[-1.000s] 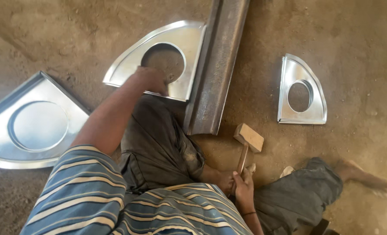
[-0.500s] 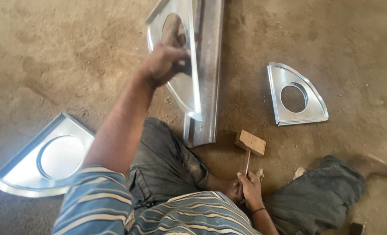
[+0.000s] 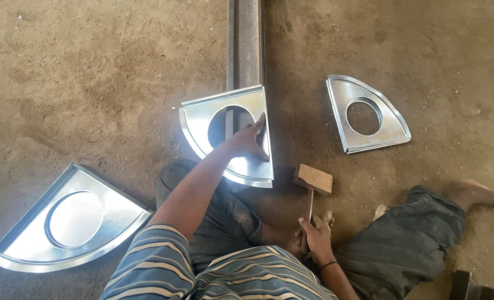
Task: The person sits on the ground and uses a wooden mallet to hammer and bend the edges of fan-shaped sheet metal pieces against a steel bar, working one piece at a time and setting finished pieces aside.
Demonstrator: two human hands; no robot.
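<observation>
My left hand [image 3: 247, 141] presses flat on a shiny quarter-round sheet-metal piece [image 3: 202, 119] with a round hole, which lies across a long steel bar [image 3: 246, 39] on the dirt floor. My right hand [image 3: 315, 236] grips the handle of a wooden mallet [image 3: 313, 180], whose head rests low beside the bar's near end, just right of the metal piece. I sit on the ground with my legs spread to either side.
A larger quarter-round metal piece [image 3: 69, 219] lies at the lower left. A smaller one [image 3: 366, 114] lies to the right of the bar. My bare foot [image 3: 477, 194] reaches out at the right, and a dark object [image 3: 469, 286] sits in the bottom right corner.
My left hand has brought the metal piece down from its raised, edge-on position and laid it flat across the bar. The mallet has stayed low in my right hand.
</observation>
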